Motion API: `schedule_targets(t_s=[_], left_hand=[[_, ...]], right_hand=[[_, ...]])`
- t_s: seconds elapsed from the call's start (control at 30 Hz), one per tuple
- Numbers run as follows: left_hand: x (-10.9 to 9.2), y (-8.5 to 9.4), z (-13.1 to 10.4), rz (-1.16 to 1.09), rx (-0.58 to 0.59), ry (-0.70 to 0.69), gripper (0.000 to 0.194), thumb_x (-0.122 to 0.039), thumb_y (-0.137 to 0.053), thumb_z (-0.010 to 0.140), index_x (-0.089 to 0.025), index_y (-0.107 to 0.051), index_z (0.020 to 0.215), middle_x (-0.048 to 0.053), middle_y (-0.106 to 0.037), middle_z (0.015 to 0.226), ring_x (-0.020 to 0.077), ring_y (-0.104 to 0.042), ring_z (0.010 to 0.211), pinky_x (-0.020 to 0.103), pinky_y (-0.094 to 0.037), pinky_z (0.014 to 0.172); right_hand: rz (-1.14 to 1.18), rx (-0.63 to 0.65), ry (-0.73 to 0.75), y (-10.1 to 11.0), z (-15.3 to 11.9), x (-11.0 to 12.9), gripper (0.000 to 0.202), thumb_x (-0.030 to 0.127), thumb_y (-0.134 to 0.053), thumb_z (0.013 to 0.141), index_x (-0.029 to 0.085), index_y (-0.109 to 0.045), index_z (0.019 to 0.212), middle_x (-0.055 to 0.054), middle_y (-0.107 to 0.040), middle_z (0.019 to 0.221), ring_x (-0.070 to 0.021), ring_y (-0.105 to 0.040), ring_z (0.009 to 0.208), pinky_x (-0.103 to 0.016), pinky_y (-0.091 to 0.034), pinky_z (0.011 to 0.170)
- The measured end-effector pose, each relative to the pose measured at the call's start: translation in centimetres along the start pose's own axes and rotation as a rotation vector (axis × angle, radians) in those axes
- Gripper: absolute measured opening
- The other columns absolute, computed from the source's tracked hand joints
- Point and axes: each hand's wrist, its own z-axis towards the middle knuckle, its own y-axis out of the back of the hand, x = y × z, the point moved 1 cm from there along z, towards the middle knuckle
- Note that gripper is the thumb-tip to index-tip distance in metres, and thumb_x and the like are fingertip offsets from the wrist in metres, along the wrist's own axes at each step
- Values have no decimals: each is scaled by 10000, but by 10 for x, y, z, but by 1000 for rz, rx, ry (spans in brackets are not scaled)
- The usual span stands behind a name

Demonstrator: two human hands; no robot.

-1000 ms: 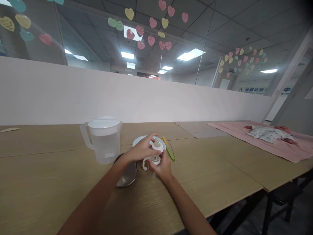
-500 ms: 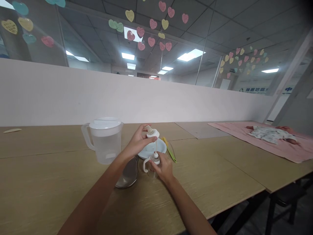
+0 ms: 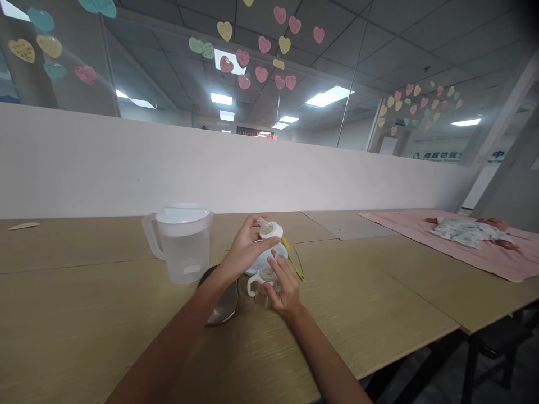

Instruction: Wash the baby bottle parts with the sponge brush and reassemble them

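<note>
My left hand (image 3: 247,251) holds the nipple top (image 3: 270,229) near the handled bottle (image 3: 260,294) on the bench (image 3: 349,303); I'd grip only its collar (image 3: 275,230). I can't tell whether my right hand (image 3: 288,290) grips anything; I'd steady the bottle.

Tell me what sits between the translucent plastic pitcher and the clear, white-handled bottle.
A curved grey metal dish, partly hidden behind the left forearm, in the head view.

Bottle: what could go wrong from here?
1. The bottle stands open; the right hand, close against it, might tip it.
2. The teat cap is off and held up in the left hand; it could slip and drop.
3. The left forearm crosses the metal tray in view and might nudge it.
</note>
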Motion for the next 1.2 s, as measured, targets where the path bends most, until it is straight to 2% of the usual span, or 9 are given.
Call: schedule_targets(t_s=[0.07,0.17,0.3,0.4,0.57,0.67,0.8,0.97,1.2], left_hand=[[0,-2,-1,5,26,6,576,-343,-721,639,-210,-441,1124,53,-595,1030,179,-613,888,265,-499,713],[1,-1,1,45,22,16,515,-374,-714,640,-195,-478,1061,43,-631,935,193,-620,864,272,-494,695],[1,9,6,46,-44,-28,453,-387,-699,645,-188,-497,999,38,-634,916,189,-622,837,280,-491,694],[0,19,11,33,-104,-57,435,-369,-699,648,-192,-503,994,34,-620,940,171,-620,828,287,-489,728],[-3,32,15,40,-168,-91,447,-356,-717,639,-189,-526,1008,34,-594,1023,156,-610,866,305,-475,819],[-5,37,16,58,-168,-101,446,-353,-713,647,-192,-532,1021,40,-595,1046,166,-602,905,316,-466,846],[-6,38,14,79,-160,-105,426,-336,-700,658,-190,-538,1024,45,-605,1033,176,-593,929,312,-467,840],[-6,35,14,43,-162,-130,413,-318,-704,651,-183,-543,1006,47,-612,1017,182,-589,936,312,-467,828],[-5,29,13,76,-119,-123,390,-326,-704,668,-181,-550,996,43,-638,946,184,-590,917,294,-466,783]], right_hand=[[-24,-25,-30,3,2,0,506,290,-459,837,194,-415,1331,-122,-538,1265,-276,-496,1169,-513,-435,937],[-46,-140,-115,7,3,-5,455,265,-422,860,203,-454,1310,-107,-588,1204,-258,-528,1133,-495,-454,921],[-70,-279,-227,10,7,-16,357,265,-404,888,214,-551,1208,-95,-638,1114,-235,-582,1048,-469,-468,895],[-43,-309,-361,11,18,-26,324,292,-405,896,204,-593,1145,-100,-648,1087,-219,-588,1009,-434,-465,877],[82,-222,-536,10,43,-47,304,356,-432,877,194,-627,1046,-90,-650,1042,-199,-561,977,-373,-447,841],[155,-145,-610,5,47,-65,291,392,-448,853,184,-627,948,-79,-653,969,-192,-566,885,-355,-438,791],[333,-112,-739,-6,31,-86,258,420,-500,811,179,-540,895,-73,-660,947,-189,-582,843,-319,-427,724],[368,-72,-861,-16,10,-93,338,462,-563,750,188,-490,934,-73,-675,915,-178,-579,722,-292,-413,633],[431,-37,-890,-22,3,-96,377,484,-575,711,182,-521,930,-93,-666,967,-195,-607,835,-299,-449,683]])
